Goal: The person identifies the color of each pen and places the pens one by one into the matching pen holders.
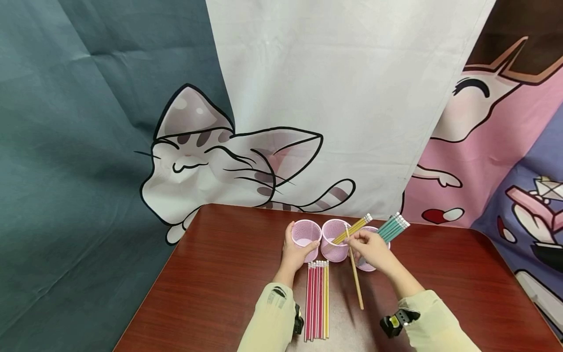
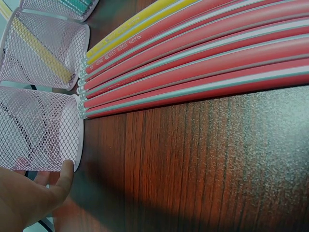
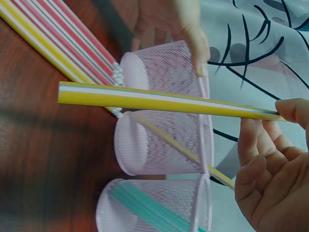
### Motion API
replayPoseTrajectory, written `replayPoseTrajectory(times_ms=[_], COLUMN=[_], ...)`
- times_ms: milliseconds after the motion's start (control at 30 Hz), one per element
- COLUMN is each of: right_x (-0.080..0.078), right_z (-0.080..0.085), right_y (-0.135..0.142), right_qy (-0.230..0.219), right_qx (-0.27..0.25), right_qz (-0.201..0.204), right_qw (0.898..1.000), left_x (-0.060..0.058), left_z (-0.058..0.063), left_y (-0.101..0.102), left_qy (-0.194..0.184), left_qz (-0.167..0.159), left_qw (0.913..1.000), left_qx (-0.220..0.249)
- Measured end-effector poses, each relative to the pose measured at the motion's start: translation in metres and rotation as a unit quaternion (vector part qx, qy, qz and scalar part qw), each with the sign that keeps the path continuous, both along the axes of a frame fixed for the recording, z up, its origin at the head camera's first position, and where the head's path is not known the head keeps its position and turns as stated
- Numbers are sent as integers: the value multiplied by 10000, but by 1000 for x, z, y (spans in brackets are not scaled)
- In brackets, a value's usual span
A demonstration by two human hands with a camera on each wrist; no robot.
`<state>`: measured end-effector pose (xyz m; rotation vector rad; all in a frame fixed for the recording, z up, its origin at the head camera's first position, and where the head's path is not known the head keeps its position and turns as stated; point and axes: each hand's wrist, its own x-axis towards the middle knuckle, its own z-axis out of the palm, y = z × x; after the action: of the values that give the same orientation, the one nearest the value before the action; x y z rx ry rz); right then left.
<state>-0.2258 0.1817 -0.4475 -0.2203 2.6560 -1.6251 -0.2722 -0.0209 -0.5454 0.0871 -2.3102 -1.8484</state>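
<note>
My left hand holds the left pink mesh cup by its side, thumb over the front near the rim. In the right wrist view, my right hand pinches a yellow pencil near one end between thumb and fingers. That pencil slants down in front of the middle mesh cup, its lower end over the table. Yellow pencils lean inside the middle cup. Teal pencils stand tilted in the right mesh cup, which my right hand partly hides in the head view.
Several red pencils lie side by side on the brown table, with yellow ones at their right edge. Their metal-capped ends point toward the cups. Behind the table hangs a cloth printed with cartoon figures.
</note>
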Motion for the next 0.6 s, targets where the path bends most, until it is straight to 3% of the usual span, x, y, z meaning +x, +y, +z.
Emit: replayPoseTrajectory(times_ms=[367, 600], right_x=[-8, -15], right_z=[29, 48], right_y=[4, 6], right_qy=[294, 438], right_qx=[109, -43], right_qz=[-244, -660], right_qw=[9992, 9968], left_x=[-1, -1], left_z=[-1, -2], left_y=[0, 0], left_qy=[-22, -58], left_qz=[-6, 17], left_qw=[10000, 10000], left_qx=[-48, -29])
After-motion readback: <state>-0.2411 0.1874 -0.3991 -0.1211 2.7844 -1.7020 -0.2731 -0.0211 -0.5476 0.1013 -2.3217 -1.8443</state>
